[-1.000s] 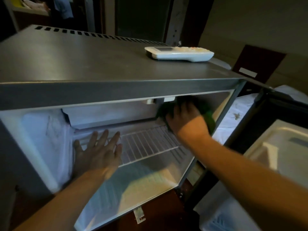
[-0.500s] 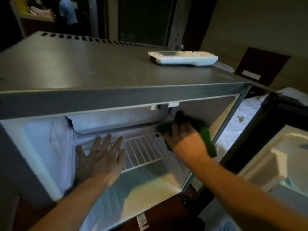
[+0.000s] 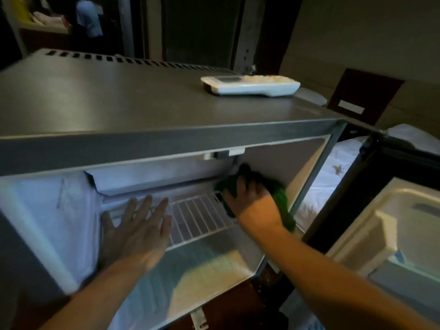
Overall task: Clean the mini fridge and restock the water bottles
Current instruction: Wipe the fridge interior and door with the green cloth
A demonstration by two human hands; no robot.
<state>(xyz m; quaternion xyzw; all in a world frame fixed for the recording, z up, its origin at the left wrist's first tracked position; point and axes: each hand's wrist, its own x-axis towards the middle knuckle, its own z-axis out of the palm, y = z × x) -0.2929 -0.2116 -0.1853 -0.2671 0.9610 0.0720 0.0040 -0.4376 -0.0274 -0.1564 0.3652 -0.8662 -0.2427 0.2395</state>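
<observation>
Head view: cleaning in progress. Your right grip (image 3: 254,208) clutches the cloth (image 3: 282,198) at the fridge (image 3: 119,103) wall; left grip (image 3: 135,232) lies spread on the shelf (image 3: 200,217). No bottles visible; restocking outstanding.

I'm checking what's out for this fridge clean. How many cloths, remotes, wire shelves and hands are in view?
Green cloth: 1, gripped by the right hand
White remote: 1, on the fridge
Wire shelf: 1
Hands: 2, with the left hand
Total: 5
</observation>
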